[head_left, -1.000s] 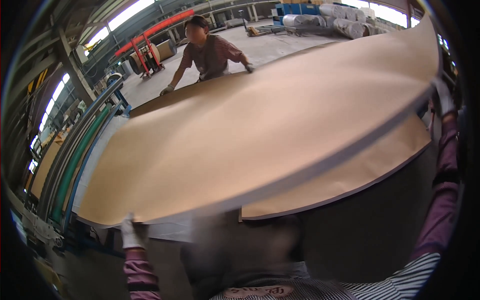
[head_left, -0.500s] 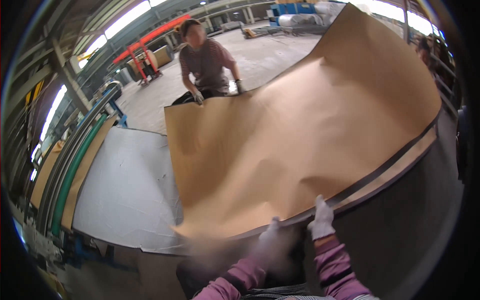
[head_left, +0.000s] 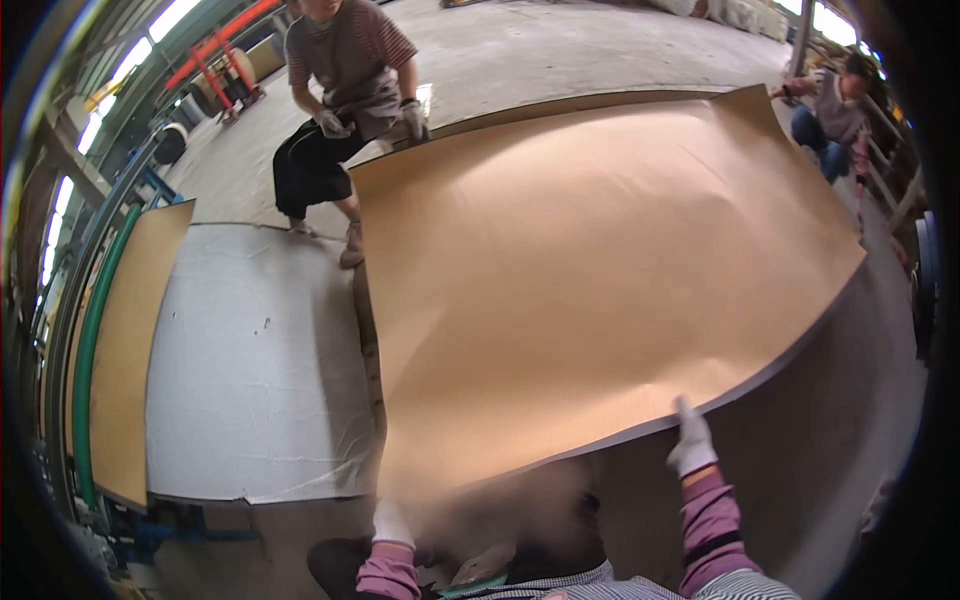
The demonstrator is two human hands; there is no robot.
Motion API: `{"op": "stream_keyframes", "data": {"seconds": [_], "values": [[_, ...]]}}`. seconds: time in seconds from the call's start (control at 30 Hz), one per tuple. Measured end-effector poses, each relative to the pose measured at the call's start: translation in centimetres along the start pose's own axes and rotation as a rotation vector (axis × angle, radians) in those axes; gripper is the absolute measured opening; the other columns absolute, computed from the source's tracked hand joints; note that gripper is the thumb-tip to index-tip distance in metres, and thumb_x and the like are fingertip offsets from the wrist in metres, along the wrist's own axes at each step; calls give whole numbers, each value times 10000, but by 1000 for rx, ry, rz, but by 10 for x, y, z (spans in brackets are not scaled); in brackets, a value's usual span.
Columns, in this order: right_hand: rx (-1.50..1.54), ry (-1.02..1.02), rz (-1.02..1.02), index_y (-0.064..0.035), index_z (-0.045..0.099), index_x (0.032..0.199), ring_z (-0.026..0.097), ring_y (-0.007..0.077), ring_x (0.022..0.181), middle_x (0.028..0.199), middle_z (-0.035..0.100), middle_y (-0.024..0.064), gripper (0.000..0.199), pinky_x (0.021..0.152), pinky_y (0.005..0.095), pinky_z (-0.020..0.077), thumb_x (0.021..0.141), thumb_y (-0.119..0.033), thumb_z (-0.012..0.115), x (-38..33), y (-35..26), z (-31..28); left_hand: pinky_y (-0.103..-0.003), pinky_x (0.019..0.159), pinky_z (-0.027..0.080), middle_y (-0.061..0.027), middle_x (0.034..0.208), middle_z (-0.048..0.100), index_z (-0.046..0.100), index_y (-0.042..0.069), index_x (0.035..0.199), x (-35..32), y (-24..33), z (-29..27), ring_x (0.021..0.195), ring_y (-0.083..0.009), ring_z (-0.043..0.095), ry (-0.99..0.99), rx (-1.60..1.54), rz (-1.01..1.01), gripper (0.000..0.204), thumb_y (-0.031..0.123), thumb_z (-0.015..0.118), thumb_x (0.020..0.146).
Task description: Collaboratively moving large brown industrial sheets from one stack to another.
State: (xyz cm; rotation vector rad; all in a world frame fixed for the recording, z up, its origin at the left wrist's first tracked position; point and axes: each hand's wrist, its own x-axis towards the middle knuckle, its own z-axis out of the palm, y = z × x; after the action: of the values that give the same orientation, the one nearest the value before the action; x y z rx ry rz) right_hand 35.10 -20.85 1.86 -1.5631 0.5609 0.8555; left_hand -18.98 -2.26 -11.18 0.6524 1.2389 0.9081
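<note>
A large brown paper sheet (head_left: 600, 270) with a dark edge spreads in front of me, bulging in the middle. My right hand (head_left: 691, 442), in a white glove, pinches its near edge, thumb on top. My left hand (head_left: 393, 522), also gloved, is at the sheet's near left corner; its fingers are partly hidden and blurred there. Across the sheet stands a co-worker (head_left: 350, 70), one gloved hand (head_left: 413, 118) at the far edge and the other (head_left: 333, 125) off it. A second person (head_left: 835, 115) is by the sheet's far right end.
Left of the sheet lies a wrinkled white sheet (head_left: 255, 360). Beyond it are a brown strip (head_left: 135, 350) and a machine with a green roller (head_left: 100, 360). A red frame (head_left: 222, 75) stands at the back left on the concrete floor (head_left: 540, 50).
The brown sheet's raised far right part has come down, and the sheet lies flatter. My left hand moved left to the corner; my right hand shifted right. The co-worker's one hand left the edge.
</note>
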Motion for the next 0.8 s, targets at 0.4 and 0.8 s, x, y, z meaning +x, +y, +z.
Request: {"op": "stream_keyframes", "data": {"seconds": [0.4, 0.8], "values": [[-35, 169, -41, 25, 493, 1223, 531, 269, 1068, 1219, 533, 132, 546, 916, 381, 432, 796, -277, 650, 26, 2, 30, -359, 562, 561, -94, 996, 614, 522, 12, 1151, -78, 67, 210, 754, -214, 620, -115, -13, -454, 315, 140, 602, 875], [-440, -14, -175, -21, 568, 941, 484, 152, 456, 759, 562, 70, 236, 316, 282, 353, 804, -202, 630, 24, 43, 80, -277, 412, 480, -127, 682, 573, 515, -20, 937, -37, 60, 201, 509, -189, 574, 59, 65, -516, 249, 155, 660, 833]]}}
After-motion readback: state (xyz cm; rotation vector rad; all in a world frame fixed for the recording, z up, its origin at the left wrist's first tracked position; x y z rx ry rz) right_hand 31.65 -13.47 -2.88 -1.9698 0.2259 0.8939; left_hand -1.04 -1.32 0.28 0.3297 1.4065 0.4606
